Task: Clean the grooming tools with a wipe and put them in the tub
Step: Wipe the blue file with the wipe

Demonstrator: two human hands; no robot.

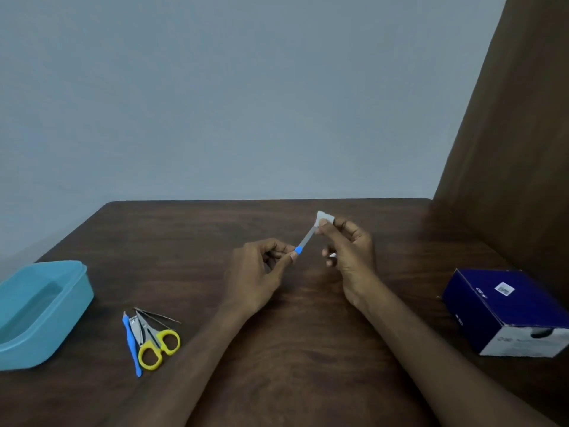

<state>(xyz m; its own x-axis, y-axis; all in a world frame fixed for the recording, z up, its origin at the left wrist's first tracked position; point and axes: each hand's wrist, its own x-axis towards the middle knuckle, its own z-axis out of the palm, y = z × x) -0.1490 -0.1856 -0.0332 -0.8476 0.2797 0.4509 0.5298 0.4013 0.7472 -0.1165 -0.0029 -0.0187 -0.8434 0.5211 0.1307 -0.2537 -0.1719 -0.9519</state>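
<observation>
We see a dark brown wooden table [191,241] set against a plain blue-grey wall [234,97]. To our right a brown curtain [520,155] hangs down beside the table's far corner. The light is dim and even.

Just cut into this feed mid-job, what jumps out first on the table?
Mid-table, the left hand holds a blue-handled nail file by its handle while the right hand pinches a white wipe over its far tip. At the left edge sits the open teal tub, and just beside it lies a cluster of tools, with the yellow-handled scissors brightest. A dark blue box sits at the right.
</observation>
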